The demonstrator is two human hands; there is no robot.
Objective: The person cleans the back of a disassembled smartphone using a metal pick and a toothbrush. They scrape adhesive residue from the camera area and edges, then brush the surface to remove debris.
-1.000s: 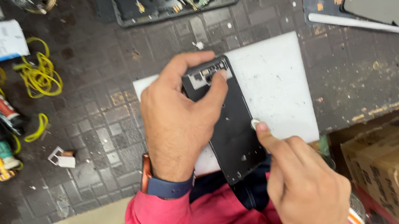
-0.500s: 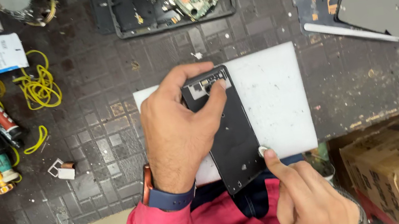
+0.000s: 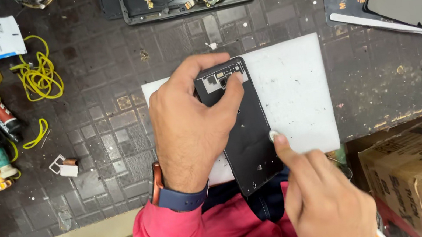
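Fingers of the left hand clamp a black phone frame on a white pad, right hand fingertip pressing its edge.

Left hand pins black phone frame on white pad.

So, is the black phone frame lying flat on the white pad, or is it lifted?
Lifted. The left hand grips the phone frame, whose lower end overhangs the white pad, past the table edge. The right hand touches its side.
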